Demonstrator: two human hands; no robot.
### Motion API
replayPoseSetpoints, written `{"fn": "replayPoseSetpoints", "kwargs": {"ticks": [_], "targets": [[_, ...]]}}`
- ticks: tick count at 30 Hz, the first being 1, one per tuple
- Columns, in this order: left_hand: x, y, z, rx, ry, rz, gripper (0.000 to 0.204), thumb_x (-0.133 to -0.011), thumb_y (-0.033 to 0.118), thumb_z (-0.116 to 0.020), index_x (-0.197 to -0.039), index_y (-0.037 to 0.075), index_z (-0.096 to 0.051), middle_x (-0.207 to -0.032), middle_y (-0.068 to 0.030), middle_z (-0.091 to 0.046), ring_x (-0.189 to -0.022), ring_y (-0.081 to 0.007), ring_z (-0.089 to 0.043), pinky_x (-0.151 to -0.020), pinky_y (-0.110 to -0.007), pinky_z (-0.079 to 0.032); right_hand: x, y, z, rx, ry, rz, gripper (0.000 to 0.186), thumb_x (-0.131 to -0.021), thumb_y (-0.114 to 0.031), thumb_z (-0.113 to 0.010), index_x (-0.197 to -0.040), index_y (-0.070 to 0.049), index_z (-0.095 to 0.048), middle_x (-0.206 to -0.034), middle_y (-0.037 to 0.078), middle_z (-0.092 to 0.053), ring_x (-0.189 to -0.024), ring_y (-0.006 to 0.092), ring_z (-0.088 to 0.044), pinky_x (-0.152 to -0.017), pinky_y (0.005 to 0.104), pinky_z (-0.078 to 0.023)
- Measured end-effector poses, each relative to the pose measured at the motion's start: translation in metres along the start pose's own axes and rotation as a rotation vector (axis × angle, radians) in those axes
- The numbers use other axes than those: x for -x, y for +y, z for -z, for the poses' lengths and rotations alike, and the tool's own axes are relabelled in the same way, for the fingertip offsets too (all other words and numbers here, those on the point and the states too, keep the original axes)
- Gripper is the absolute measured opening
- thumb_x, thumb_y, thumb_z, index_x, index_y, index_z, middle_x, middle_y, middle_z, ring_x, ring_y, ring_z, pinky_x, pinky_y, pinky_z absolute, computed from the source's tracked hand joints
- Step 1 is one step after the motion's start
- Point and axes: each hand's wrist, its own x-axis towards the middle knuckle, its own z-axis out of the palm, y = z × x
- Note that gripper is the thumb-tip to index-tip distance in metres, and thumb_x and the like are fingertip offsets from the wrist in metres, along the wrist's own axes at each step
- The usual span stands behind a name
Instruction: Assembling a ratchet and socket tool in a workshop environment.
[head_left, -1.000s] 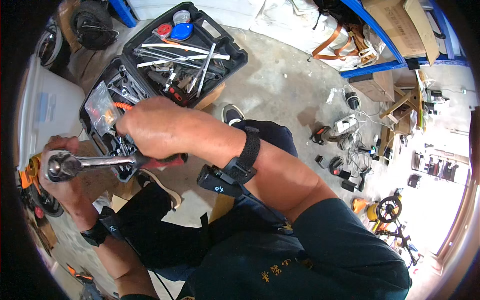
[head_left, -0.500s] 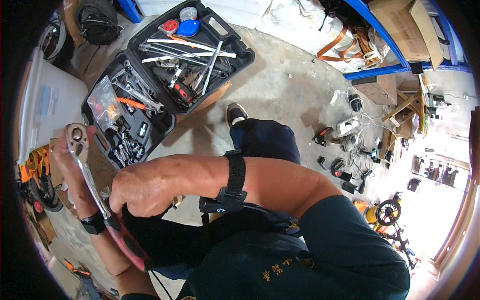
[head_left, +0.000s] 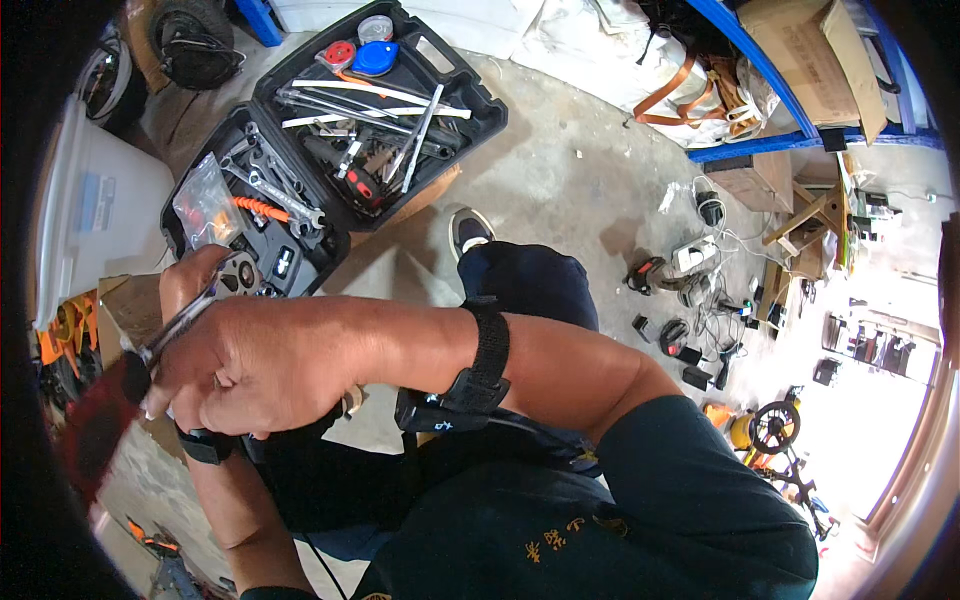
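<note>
Right hand point(head_left: 250, 365) crosses in front of body, grip closed around handle of ratchet wrench point(head_left: 195, 305); round chrome head of wrench points up-left. Left hand point(head_left: 190, 280) sits behind it, fingers at ratchet head, mostly hidden, grip cannot tell. Open black tool case point(head_left: 340, 150) lies on concrete floor point(head_left: 570, 170) just beyond, wrenches and sockets inside

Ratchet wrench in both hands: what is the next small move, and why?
Probably turn the ratchet wrench so its round head faces up. The left hand holds that head, the right hand grips the shaft, and the open tool case lies beyond.
</note>
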Motion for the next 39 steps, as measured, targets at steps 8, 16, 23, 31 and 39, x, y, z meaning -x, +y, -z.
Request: {"fn": "replayPoseSetpoints", "kwargs": {"ticks": [8, 16, 23, 31, 39], "targets": [[-0.014, 0.007, -0.009, 0.209, 0.161, 0.129, 0.043, -0.083, 0.012, -0.056, -0.124, -0.001, -0.051, -0.108, -0.0106, -0.057, -0.105, -0.0193, -0.055, -0.095, -0.033, -0.042, 0.001, -0.015, 0.019, -0.019, 0.164, 0.156, 0.028, -0.082, -0.007, -0.061, -0.107, 0.004, -0.067, -0.074, 0.011, -0.072, -0.054, 0.0094, -0.064, -0.050, 0.0220, -0.050], [-0.022, 0.003, -0.010, 0.458, 0.190, 0.261, 0.036, -0.080, 0.007, -0.062, -0.115, 0.000, -0.057, -0.094, -0.0071, -0.061, -0.094, -0.0171, -0.058, -0.087, -0.031, -0.044, 0.002, -0.021, 0.032, -0.083, 0.279, 0.182, 0.020, -0.089, -0.011, -0.060, -0.101, 0.002, -0.069, -0.078, 0.007, -0.069, -0.052, 0.0090, -0.060, -0.047, 0.0222, -0.048], [-0.026, -0.001, 0.012, 0.221, 0.217, 0.077, 0.016, -0.074, 0.003, -0.069, -0.090, 0.001, -0.063, -0.069, -0.0015, -0.061, -0.067, -0.0120, -0.057, -0.064, -0.027, -0.045, 0.005, -0.025, 0.042, 0.000, 0.466, 0.130, 0.019, -0.082, -0.008, -0.062, -0.095, 0.004, -0.069, -0.073, 0.010, -0.068, -0.054, 0.0139, -0.062, -0.050, 0.0285, -0.050], [-0.009, -0.023, 0.047, 0.192, 0.339, -0.083, 0.010, -0.071, -0.002, -0.066, -0.079, 0.001, -0.062, -0.070, -0.0008, -0.056, -0.067, -0.0093, -0.053, -0.059, -0.024, -0.042, 0.002, 0.001, 0.052, 0.885, 0.447, -0.059, 0.028, -0.090, -0.024, -0.055, -0.091, 0.002, -0.066, -0.082, 0.024, -0.066, -0.082, 0.0423, -0.065, -0.076, 0.0463, -0.050], [-0.009, -0.111, 0.071, 0.313, 0.589, 0.093, 0.014, -0.087, 0.006, -0.064, -0.095, -0.005, -0.066, -0.088, -0.0094, -0.067, -0.082, -0.0155, -0.063, -0.075, -0.027, -0.050, -0.004, 0.018, 0.027, 0.762, 0.245, -0.203, 0.038, -0.090, -0.034, -0.056, -0.085, 0.003, -0.064, -0.073, 0.024, -0.064, -0.076, 0.0391, -0.066, -0.072, 0.0473, -0.050]]}}
